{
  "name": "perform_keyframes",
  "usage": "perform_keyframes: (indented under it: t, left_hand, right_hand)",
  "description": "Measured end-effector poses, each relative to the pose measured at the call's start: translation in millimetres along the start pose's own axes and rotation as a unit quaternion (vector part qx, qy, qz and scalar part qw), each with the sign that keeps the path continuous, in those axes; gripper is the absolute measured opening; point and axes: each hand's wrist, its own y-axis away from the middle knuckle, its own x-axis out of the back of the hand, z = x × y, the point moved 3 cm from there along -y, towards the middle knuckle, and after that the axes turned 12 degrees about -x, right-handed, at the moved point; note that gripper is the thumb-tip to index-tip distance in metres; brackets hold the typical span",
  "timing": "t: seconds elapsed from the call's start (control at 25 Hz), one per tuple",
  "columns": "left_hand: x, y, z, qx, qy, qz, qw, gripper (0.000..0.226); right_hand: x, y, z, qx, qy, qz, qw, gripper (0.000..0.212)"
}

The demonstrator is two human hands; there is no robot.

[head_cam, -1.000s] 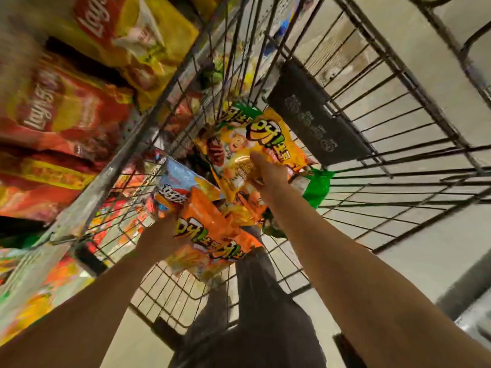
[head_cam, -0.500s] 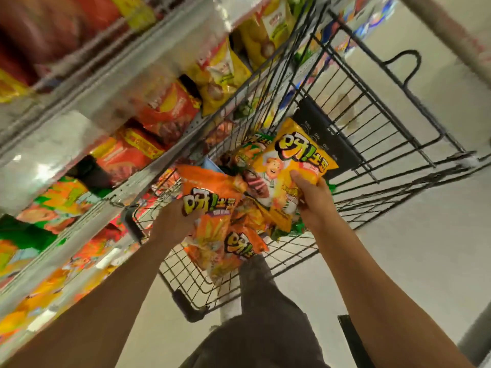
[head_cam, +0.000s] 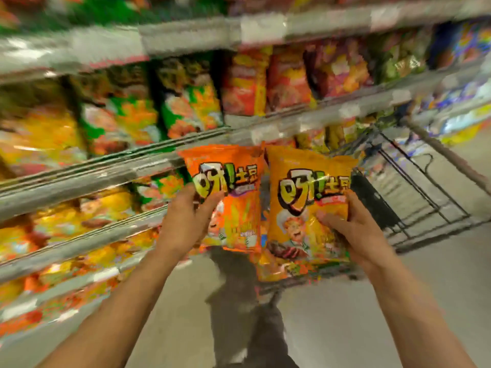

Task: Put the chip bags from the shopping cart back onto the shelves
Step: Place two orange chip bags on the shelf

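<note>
The left hand [head_cam: 186, 219] gripped an orange chip bag [head_cam: 233, 192]; the right hand [head_cam: 348, 229] gripped a yellow chip bag [head_cam: 305, 197]. Both were held upright near the shelves [head_cam: 111, 168], the shopping cart [head_cam: 414, 197] at right. Carrying step judged underway; next, locate matching shelf space.

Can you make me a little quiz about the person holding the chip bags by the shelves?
1. True or false: the left hand grips the deeper orange bag.
2. Which hand holds the yellow-orange bag? A) right hand B) left hand C) neither
3. Fill in: the shopping cart stands to the person's ____.

Key: 1 true; 2 A; 3 right.
</note>
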Motion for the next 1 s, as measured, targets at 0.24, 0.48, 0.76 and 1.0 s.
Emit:
perform_keyframes:
  t: [0.24,0.48,0.76,1.0]
  left_hand:
    - [174,62,36,-0.046,-0.023,0.185,0.981,0.017]
    - [285,121,59,-0.056,-0.042,0.294,0.953,0.014]
    - [359,145,55,-0.051,0.037,0.382,0.922,0.026]
    - [392,138,44,-0.055,0.100,0.360,0.926,0.034]
  right_hand:
    - [-142,46,-51,0.079,0.057,-0.130,0.987,0.061]
    - [-258,70,-86,0.137,0.094,-0.226,0.960,0.060]
    - [-348,97,-105,0.194,0.108,-0.294,0.930,0.057]
    - [-380,97,-123,0.210,0.117,-0.314,0.919,0.057]
